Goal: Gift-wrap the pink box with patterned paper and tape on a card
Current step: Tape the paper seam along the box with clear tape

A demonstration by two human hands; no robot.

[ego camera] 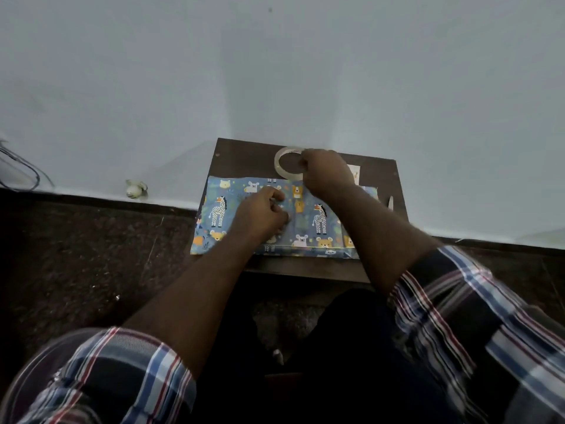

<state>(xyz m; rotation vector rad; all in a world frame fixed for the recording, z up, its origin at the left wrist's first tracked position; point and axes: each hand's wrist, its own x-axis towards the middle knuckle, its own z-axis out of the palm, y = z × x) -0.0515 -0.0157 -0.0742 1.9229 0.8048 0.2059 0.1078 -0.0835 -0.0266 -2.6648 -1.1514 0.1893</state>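
Note:
Blue wrapping paper (308, 221) printed with giraffes, bears and other animals lies folded over the box on a small dark wooden table (244, 154); the pink box itself is hidden under it. My left hand (263, 212) presses on the middle of the paper with curled fingers, along the fold. My right hand (327, 172) reaches to the far edge and pinches a clear tape roll (282, 163) lying on the table. A white card (354, 174) peeks out just behind my right hand.
A small white blade-like object (390, 202) lies at the table's right edge. The table stands against a pale wall. A crumpled white lump (136, 188) sits on the dark floor to the left, and cables (21, 169) hang at the far left.

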